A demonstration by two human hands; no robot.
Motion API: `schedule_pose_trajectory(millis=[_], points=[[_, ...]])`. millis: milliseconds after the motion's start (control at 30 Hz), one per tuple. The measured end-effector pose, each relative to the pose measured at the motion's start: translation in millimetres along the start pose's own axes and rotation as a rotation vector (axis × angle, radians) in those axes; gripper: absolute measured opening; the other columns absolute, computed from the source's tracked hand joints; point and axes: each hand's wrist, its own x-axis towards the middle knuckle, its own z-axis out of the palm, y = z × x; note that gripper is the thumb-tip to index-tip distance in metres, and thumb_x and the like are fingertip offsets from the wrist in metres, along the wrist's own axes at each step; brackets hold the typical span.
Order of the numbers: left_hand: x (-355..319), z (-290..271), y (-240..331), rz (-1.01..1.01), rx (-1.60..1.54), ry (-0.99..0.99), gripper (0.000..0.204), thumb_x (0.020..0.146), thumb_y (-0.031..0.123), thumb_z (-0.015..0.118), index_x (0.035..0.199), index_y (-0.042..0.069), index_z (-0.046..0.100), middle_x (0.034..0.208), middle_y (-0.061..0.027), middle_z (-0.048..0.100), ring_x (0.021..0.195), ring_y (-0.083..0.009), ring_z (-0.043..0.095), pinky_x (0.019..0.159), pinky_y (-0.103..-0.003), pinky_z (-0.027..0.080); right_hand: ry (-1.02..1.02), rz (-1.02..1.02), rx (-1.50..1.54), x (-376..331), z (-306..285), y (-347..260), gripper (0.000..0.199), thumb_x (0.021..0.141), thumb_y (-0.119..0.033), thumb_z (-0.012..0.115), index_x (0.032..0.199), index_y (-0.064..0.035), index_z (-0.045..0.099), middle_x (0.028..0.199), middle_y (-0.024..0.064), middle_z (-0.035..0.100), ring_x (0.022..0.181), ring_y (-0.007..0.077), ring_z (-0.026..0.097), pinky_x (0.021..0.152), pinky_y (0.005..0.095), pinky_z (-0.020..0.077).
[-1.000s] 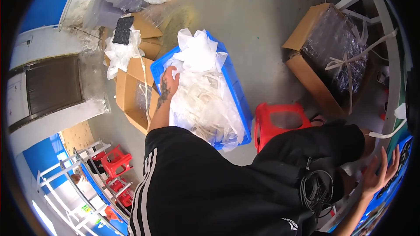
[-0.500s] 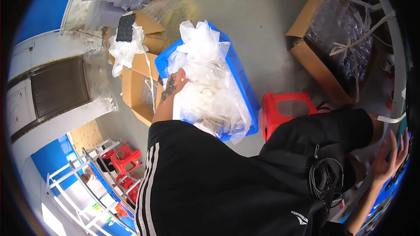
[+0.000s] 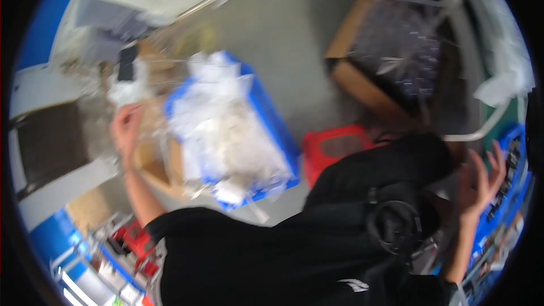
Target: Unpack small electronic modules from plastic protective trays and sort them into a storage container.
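My left hand [image 3: 126, 130] is raised at the left, beside an opened cardboard box [image 3: 148, 167]. Motion smears its fingers, and nothing held can be made out. Between my arms stands a blue plastic crate [image 3: 273, 127], heaped with crumpled white and clear plastic wrapping [image 3: 226, 116]. My right hand [image 3: 479, 190] is open at the right, its fingers spread and holding nothing. It is nearest to a blue tray [image 3: 492, 218] with small dark items, which are too blurred to name.
A red stool [image 3: 317, 161] stands right of the crate. Beyond it is a cardboard box [image 3: 368, 93] with clear plastic film. A black slab-like item [image 3: 127, 62] lies on white wrapping at the far left. A white pole frame [image 3: 467, 45] rises at the right.
My left hand has left the wrapping in the crate and swung left. The view has shifted, and the picture is now blurred. My right hand remains spread.
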Motion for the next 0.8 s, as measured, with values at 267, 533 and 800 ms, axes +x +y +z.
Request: schedule_pose_trajectory(millis=[267,533,800], points=[[39,54,74,-0.160,-0.425,0.032,0.016,0.097,0.022,0.060,0.101,0.008,0.065,0.084,-0.0001,0.069,0.067,-0.0048,0.054,0.058,-0.020,0.040,0.022,0.024,0.099,5,-7,-10,0.041,0.066,0.004,0.075,0.105,-0.0077,0.070,0.134,0.0237,0.049,0.123,0.0400,0.050,0.093,0.0460,0.0491],[107,340,216,-0.430,-1.148,-0.050,0.018,0.094,0.025,0.065,0.099,0.008,0.063,0.082,-0.0035,0.069,0.061,-0.0097,0.058,0.050,-0.024,0.043,0.018,0.019,0.142,13,-8,-10,0.043,0.063,0.002,0.080,0.104,-0.0072,0.070,0.134,0.0237,0.048,0.118,0.0405,0.052,0.090,0.0449,0.0512],[167,552,312,-0.183,-1.245,0.187,0.012,0.094,0.009,0.061,0.092,-0.003,0.061,0.074,-0.0053,0.066,0.061,-0.0150,0.065,0.055,-0.028,0.051,0.076,0.004,0.134,14,-8,-12,0.042,0.060,-0.006,0.084,0.100,-0.0054,0.070,0.125,0.0232,0.052,0.107,0.0397,0.056,0.089,0.0463,0.0501]])
